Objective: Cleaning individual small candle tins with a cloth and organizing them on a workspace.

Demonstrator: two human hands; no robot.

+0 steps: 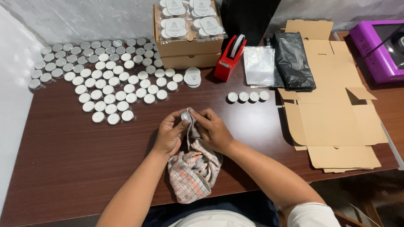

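My left hand (170, 133) pinches a small round silver tin (185, 115) between thumb and fingers above the brown table (71, 159). My right hand (213, 129) presses a checked orange-and-grey cloth (193, 170) against the tin; the rest of the cloth hangs down over the table's near edge. Both hands meet at the tin, in the middle of the table. A row of several white-topped tins (248, 96) lies just beyond my right hand.
Many round tins (101, 80) cover the far left of the table. A cardboard box (189, 46) with labelled lids stands at the back, a red tape dispenser (229, 59) beside it. Clear (259, 65) and black plastic bags (292, 61), flat cardboard (332, 105) and a purple machine (381, 48) lie right.
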